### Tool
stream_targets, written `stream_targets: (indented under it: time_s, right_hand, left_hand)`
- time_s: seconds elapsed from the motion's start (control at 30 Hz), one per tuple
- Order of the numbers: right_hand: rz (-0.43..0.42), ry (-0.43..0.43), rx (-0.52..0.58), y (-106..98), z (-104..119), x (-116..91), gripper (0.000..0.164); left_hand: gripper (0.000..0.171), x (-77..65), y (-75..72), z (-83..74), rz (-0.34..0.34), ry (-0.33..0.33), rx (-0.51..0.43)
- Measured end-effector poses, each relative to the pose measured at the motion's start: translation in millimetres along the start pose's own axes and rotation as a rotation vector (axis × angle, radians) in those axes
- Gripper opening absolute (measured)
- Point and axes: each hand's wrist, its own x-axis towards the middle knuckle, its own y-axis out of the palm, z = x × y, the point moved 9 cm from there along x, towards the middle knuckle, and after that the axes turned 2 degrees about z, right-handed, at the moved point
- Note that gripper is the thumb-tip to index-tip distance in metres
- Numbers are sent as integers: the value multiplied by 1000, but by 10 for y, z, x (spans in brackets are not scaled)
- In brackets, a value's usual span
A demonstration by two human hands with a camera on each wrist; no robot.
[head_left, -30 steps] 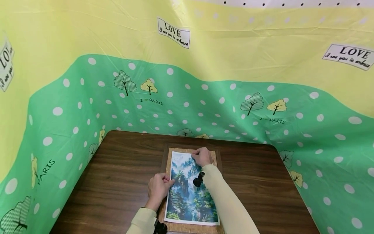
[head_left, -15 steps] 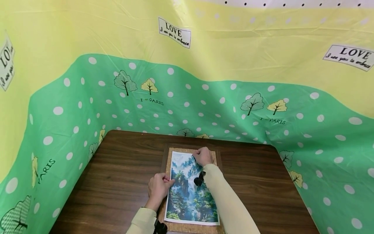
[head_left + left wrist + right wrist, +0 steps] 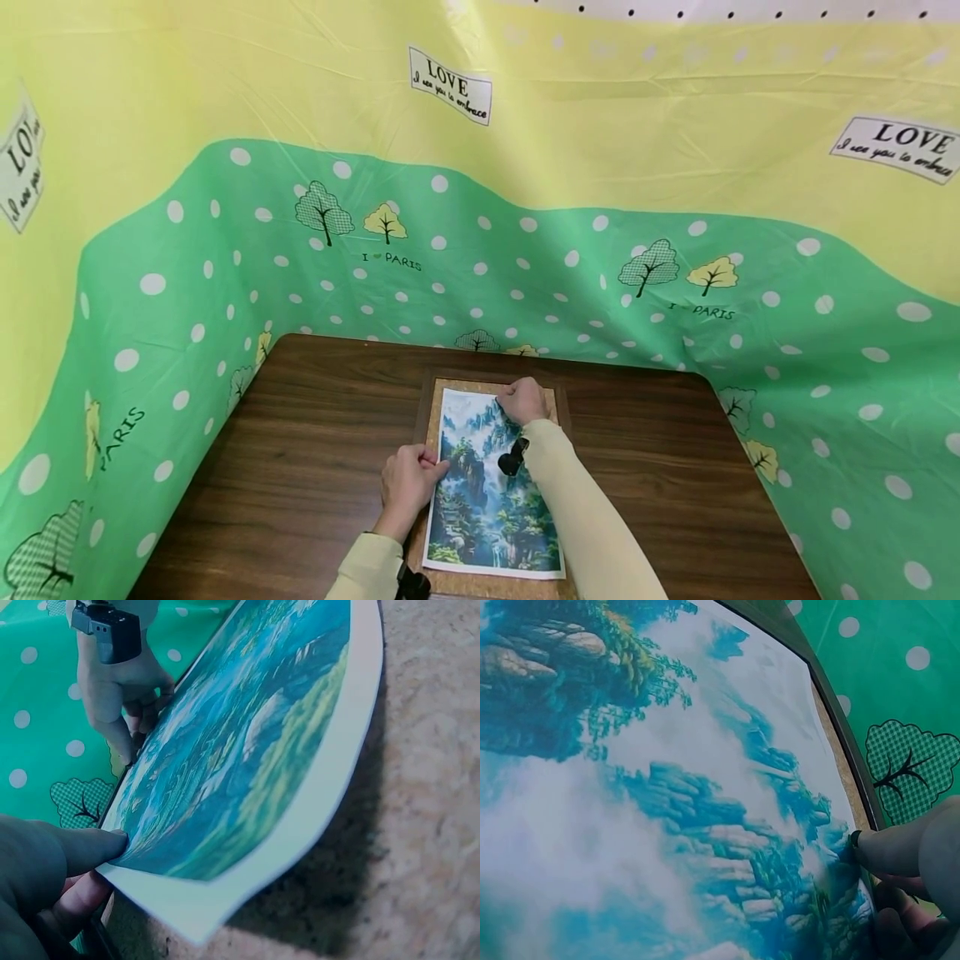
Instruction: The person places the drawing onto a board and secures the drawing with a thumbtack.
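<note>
From left, we see a left hand (image 3: 407,482), thumb and fingers closed on the left edge of a landscape print (image 3: 476,492), which lies on a framed cork board (image 3: 487,583) at the middle of the table's (image 3: 300,467) near edge. To its right, a right hand (image 3: 525,402), fingers curled, pinches a small dark object (image 3: 856,838) at the print's far edge.

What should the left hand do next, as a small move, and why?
Perhaps the left hand should lower the print flat onto the cork. That hand pinches the left edge, and the left wrist view shows the near left corner raised over a shadow, while the right hand is at the top edge.
</note>
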Motion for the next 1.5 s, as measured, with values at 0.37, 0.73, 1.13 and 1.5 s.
stream_targets:
  time_s: [0.37, 0.73, 1.13, 1.5]
  right_hand:
    - [11, 37, 15, -13, 20, -28, 51]
    - [-23, 27, 31, -16, -2, -23, 48]
    - [-46, 3, 65, -19, 4, -23, 42]
    - [-57, 9, 47, -31, 17, -35, 27]
  left_hand:
    - [33, -5, 0, -4, 1, 15, -16]
    - [33, -6, -2, -8, -7, 11, -7]
    - [34, -4, -9, -14, -11, 19, -5]
    - [34, -3, 2, -3, -11, 12, -9]
